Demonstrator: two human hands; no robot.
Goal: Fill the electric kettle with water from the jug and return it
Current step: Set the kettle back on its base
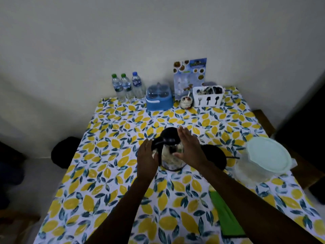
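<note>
Left hand [147, 156] curling around the black handle on the kettle's left side, fingers wrapping it in a grip. Right hand [189, 147] lying flat and open against the right flank, fingers straight, thumb pressing the glass wall. Electric kettle [171, 150] standing upright between both hands at the middle of the lemon-print tablecloth [109, 191], black lid sitting closed on top. Black round base [215, 156] lying just right of the kettle, partly hiding behind the right wrist. Clear jug [263, 159] with a pale lid sitting further right, near the table edge. Green cloth [226, 215] lying near the right forearm. Three water bottles [127, 86], a blue container [159, 98] and a white cutlery holder [207, 96] lining the far edge by the wall.
</note>
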